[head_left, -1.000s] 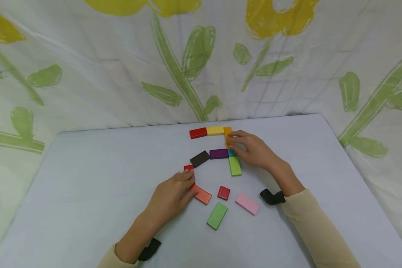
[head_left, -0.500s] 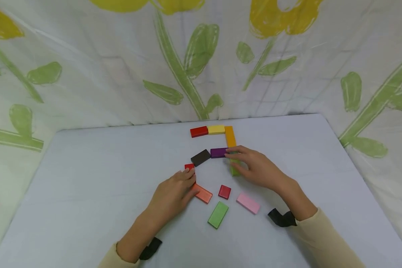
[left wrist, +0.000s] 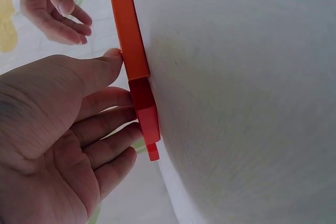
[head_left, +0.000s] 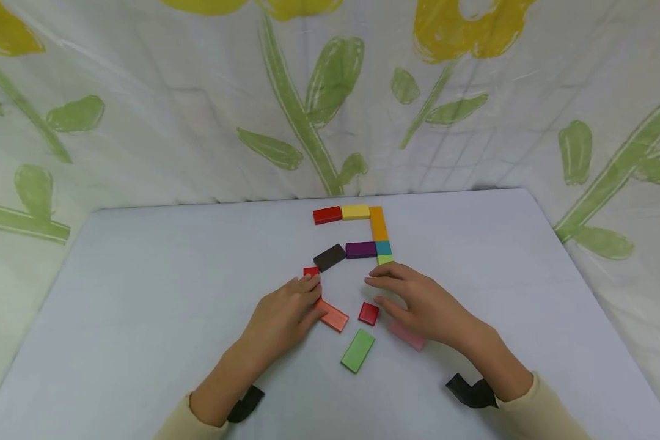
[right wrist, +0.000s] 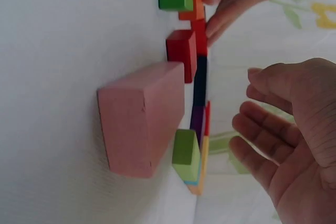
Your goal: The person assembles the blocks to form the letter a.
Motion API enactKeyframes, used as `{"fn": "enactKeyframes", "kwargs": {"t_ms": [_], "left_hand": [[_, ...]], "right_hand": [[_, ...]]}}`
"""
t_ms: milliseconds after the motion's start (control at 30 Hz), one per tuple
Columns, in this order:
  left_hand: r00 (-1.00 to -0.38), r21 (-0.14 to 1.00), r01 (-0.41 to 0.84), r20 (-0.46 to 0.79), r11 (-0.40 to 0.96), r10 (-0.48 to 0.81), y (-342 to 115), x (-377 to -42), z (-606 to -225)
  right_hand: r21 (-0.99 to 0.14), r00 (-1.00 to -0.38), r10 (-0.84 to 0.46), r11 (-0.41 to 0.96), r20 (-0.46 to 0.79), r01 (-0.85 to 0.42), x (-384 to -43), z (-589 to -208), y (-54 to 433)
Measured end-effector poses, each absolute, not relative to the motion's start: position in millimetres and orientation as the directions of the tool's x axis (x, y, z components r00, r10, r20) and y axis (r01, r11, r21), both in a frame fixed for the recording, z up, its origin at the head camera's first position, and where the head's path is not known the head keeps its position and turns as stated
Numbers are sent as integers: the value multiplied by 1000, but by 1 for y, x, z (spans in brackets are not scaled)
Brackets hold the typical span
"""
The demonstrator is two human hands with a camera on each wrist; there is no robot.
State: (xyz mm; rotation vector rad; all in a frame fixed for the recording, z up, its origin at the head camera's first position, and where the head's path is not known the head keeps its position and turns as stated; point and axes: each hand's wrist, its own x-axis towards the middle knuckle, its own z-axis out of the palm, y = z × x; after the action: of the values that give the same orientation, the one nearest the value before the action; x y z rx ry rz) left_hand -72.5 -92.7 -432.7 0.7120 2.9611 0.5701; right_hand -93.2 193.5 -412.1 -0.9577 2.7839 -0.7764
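My left hand (head_left: 282, 316) rests its fingertips on a red block (left wrist: 143, 103) and its thumb against the orange block (head_left: 332, 316), the fingers extended. Part of the red block is hidden under them in the head view. My right hand (head_left: 423, 300) hovers with loosely bent fingers and holds nothing. It covers part of the lime block (head_left: 385, 259) and of the pink block (head_left: 406, 335). A small red block (head_left: 369, 313) lies by its thumb. In the right wrist view, the pink block (right wrist: 139, 121) stands nearest, with the lime block (right wrist: 185, 153) beyond it.
A bent line of blocks runs farther back: dark grey (head_left: 329, 257), purple (head_left: 360, 250), teal (head_left: 383, 247), orange-yellow (head_left: 379, 223), yellow (head_left: 355, 212) and red (head_left: 327, 215). A green block (head_left: 357, 351) lies nearer me. Behind the white table (head_left: 170, 275) hangs a flowered cloth (head_left: 198, 122).
My right hand has left the orange-yellow block and moved toward me, past the teal and lime blocks, carrying nothing. The left hand has stayed on its blocks.
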Motion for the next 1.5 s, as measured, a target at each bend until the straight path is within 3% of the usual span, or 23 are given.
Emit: {"fn": "enactKeyframes", "kwargs": {"t_ms": [667,1500], "left_hand": [[-892,356,437,56,826,448,-93,-71,-432],[-888,371,443,55,816,457,-93,-73,-431]], "right_hand": [[-449,-780,-617,669,107,-592,-64,-421,184],[-344,-855,-503,786,129,-514,-34,-422,193]]}}
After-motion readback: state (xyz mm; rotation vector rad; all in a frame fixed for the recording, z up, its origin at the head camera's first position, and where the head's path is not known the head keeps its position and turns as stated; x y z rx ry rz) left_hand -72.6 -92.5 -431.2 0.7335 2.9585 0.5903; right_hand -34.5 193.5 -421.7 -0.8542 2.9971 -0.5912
